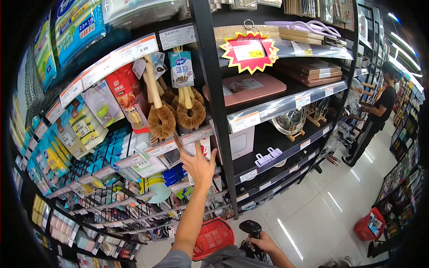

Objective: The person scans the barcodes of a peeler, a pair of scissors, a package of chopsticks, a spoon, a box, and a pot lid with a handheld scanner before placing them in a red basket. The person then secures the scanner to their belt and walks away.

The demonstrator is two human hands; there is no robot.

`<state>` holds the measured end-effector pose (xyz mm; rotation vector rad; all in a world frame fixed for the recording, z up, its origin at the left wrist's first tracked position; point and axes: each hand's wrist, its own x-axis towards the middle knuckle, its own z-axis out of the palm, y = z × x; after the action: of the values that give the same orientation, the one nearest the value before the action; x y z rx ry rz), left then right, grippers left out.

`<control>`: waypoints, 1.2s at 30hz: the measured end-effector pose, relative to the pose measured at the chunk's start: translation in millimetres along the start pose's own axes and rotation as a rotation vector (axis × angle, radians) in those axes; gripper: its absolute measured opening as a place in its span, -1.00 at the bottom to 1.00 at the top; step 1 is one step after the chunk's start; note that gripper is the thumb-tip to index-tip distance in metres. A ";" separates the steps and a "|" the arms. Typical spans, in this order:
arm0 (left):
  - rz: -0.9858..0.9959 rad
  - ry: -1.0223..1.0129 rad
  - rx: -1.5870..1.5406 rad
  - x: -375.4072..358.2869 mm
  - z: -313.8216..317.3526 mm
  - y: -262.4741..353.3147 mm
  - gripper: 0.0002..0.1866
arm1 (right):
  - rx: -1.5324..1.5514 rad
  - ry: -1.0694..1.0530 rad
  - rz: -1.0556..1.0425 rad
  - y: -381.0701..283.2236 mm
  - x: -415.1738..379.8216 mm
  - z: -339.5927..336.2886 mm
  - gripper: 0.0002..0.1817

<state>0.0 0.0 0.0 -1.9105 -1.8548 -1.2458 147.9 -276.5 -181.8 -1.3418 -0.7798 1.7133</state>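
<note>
My left hand is raised to the shelf with its fingers spread, close to the label strip under two round brown bristle brushes. One brush hangs just above the fingertips, and the other brush is to its right. Whether a fingertip touches the strip or something behind it is unclear. Low in the view, my right hand is wrapped round the handle of a black handheld scanner. A red plastic basket lies below, between my two arms.
Packaged goods hang at the left. Shelves to the right hold a pink board, a glass bowl and purple hooks. A person in dark clothes stands down the aisle. Another red basket is at the right.
</note>
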 end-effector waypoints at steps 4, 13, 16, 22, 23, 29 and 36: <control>0.041 0.035 -0.050 -7.7 -15.8 -6.0 -0.22 | 0.061 0.038 -0.001 -4.0 -3.5 13.4 -0.84; 0.015 0.047 -0.006 8.7 -19.0 7.7 -0.37 | 0.048 0.027 0.011 0.6 5.6 4.0 -0.86; 0.019 0.032 0.044 8.4 -6.7 2.1 -0.38 | 0.058 0.045 0.007 -3.4 4.4 6.4 -0.87; 0.003 -0.034 0.034 6.0 -6.4 1.8 -0.37 | 0.069 0.047 0.009 -0.1 5.0 4.3 -0.88; 0.013 -0.040 0.035 5.8 -4.7 -1.5 -0.35 | 0.085 0.052 0.015 -1.0 4.3 4.9 -0.88; 0.013 -0.091 0.013 26.2 9.2 -23.0 -0.36 | 0.105 0.072 0.034 -6.3 1.8 5.7 -0.85; 0.131 0.085 0.035 53.2 54.3 -43.8 -0.52 | 0.096 0.034 0.063 -6.9 6.2 7.0 -0.81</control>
<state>-24.2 82.9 -15.6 -1.8961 -1.6701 -1.2249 142.0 -267.7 -177.2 -1.3388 -0.6339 1.7492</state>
